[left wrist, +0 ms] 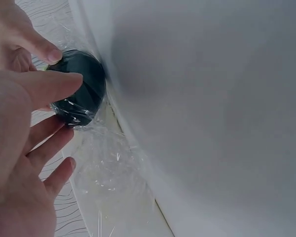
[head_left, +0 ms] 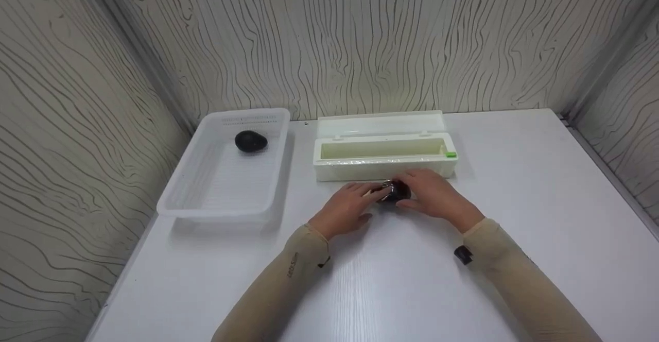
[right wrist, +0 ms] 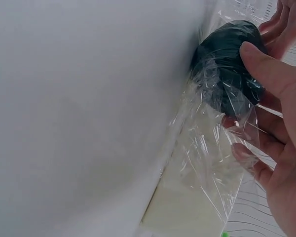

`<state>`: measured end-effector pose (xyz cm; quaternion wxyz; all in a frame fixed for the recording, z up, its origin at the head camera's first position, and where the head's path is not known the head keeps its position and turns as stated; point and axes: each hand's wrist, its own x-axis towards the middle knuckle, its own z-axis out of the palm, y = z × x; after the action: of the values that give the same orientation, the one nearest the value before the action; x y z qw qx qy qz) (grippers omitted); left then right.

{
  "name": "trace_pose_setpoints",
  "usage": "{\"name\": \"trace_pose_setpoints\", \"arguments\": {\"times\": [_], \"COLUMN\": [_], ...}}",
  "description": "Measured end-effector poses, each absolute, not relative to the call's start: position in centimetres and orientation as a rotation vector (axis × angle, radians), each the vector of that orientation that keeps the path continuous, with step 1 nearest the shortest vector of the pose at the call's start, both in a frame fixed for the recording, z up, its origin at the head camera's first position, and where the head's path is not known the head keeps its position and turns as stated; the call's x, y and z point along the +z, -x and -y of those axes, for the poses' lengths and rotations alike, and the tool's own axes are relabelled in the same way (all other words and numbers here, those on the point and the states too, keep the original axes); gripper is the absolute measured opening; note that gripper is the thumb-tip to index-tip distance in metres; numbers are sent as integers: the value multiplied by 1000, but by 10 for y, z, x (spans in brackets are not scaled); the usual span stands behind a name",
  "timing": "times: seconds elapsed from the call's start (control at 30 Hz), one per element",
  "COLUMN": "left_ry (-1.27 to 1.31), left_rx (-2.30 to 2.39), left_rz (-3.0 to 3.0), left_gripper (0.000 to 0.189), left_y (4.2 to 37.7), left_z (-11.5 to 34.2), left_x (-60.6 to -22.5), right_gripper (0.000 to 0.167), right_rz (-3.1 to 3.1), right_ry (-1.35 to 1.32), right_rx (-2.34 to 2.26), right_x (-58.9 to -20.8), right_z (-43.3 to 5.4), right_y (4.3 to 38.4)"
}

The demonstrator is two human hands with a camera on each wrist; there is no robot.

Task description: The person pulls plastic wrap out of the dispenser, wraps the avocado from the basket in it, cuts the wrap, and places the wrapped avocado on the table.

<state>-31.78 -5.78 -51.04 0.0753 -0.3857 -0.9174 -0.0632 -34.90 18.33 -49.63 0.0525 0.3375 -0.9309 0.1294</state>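
Note:
A dark avocado point(head_left: 396, 191), wrapped in clear cling film point(right wrist: 202, 148), sits between both hands just in front of a long white cling film box point(head_left: 386, 171). My left hand point(head_left: 342, 211) holds its left side, thumb across it and fingertips at its edge in the left wrist view. With thumb and fingers, my right hand point(head_left: 435, 196) grips the other side; there, loose film crosses the fingers. Creased film trails from the avocado over the pale front of the box in both wrist views. The avocado's far side is partly hidden by the fingers.
The box's lid point(head_left: 381, 124) stands raised at the back, and a small green piece point(head_left: 451, 155) marks its right front corner. On the left is a white plastic tray point(head_left: 216, 212) with another dark avocado point(head_left: 250, 141) inside. Wood-patterned walls point(head_left: 360, 43) enclose the white table point(head_left: 535, 177).

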Motion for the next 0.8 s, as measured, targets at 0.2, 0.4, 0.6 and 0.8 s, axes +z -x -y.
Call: {"name": "trace_pose_setpoints", "arguments": {"times": [0.2, 0.4, 0.6, 0.8], "left_ry": [1137, 1136, 1149, 1151], "left_rx": [-184, -179, -135, -145], "left_rz": [2779, 2781, 2760, 2748], "left_gripper": [77, 75, 73, 71], "left_y": [318, 318, 318, 320], "left_z": [59, 59, 59, 62], "left_x": [-511, -510, -509, -508], "right_gripper": [49, 49, 48, 48], "right_rz": [2829, 2782, 2760, 2758], "right_ry": [-1018, -1053, -1056, -1053], "right_rx": [404, 408, 391, 403], "right_x": [-498, -497, -496, -495], "right_z": [-183, -184, -187, -188], "right_y": [349, 348, 346, 345]}}
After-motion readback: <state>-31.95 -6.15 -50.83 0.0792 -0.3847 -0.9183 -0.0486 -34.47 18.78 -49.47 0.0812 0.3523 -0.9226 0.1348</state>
